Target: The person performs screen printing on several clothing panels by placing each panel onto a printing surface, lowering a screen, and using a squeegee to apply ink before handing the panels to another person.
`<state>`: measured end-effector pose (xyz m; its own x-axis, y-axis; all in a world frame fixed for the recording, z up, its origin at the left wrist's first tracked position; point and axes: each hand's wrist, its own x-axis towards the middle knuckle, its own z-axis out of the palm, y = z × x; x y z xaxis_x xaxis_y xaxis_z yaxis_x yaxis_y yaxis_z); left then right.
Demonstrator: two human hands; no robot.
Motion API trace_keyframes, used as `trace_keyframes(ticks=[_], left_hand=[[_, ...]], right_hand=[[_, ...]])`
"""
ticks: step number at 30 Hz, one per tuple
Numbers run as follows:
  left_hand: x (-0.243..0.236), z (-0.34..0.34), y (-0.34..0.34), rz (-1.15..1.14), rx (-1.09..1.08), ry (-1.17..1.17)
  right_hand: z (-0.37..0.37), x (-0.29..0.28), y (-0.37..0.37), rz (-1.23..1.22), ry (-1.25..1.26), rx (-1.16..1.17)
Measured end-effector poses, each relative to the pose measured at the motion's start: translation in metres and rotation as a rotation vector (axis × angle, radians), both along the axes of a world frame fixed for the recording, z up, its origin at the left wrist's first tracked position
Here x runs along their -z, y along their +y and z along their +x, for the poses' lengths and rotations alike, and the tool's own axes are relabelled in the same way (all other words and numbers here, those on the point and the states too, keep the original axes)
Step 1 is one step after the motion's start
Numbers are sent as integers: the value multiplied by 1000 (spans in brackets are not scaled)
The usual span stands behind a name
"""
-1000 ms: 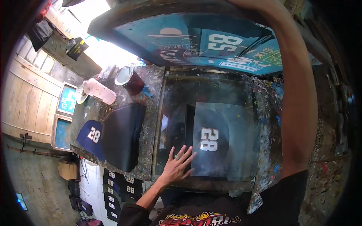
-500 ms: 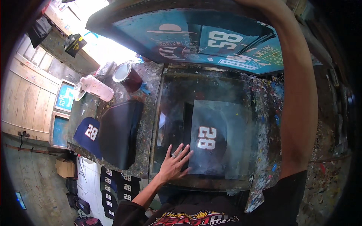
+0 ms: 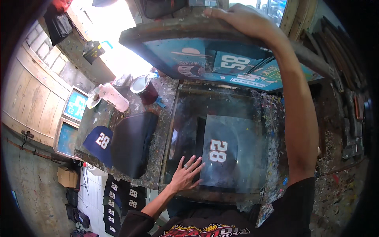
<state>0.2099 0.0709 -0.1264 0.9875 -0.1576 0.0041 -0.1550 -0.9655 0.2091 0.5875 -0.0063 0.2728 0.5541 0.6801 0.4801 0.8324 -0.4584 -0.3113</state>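
Observation:
My left hand [image 3: 186, 177] lies palm down on the glass-like work surface [image 3: 179, 118], fingers spread. Its fingertips reach the left edge of a pale, see-through sheet [image 3: 211, 120]. A dark cap-panel-shaped piece with white, orange-edged printed figures [image 3: 218, 152] shows in the sheet's area; whether it lies under or on the sheet I cannot tell. My right hand [image 3: 250, 24] is wrapped over the top edge of a large wooden screen-printing frame [image 3: 154, 49]. This frame stands tilted up at the far side, its blue stencilled mesh facing me.
To the left are a stack of dark panels [image 3: 132, 146], a navy printed panel [image 3: 94, 138], a pink bottle [image 3: 114, 98] and a dark red tub [image 3: 145, 91]. Printed black pieces [image 3: 111, 203] lie lower left. Small blue screens [image 3: 67, 136] lean beyond the table's left edge.
The view has tilted up and shifted, so my right hand on the frame's top edge now shows. My left hand stays spread beside the sheet.

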Motion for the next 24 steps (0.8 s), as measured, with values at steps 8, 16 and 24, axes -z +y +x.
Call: trace_keyframes(ticks=[8, 16, 24], left_hand=[[14, 0, -22, -289, -105, -246], [-63, 132, -153, -1304, -142, -208], [-243, 43, 25, 221, -474, -461]], right_hand=[[-16, -1, -15, -146, -186, 152], [-74, 15, -44, -154, -36, 190], [-200, 138, -91, -151, -234, 150]])
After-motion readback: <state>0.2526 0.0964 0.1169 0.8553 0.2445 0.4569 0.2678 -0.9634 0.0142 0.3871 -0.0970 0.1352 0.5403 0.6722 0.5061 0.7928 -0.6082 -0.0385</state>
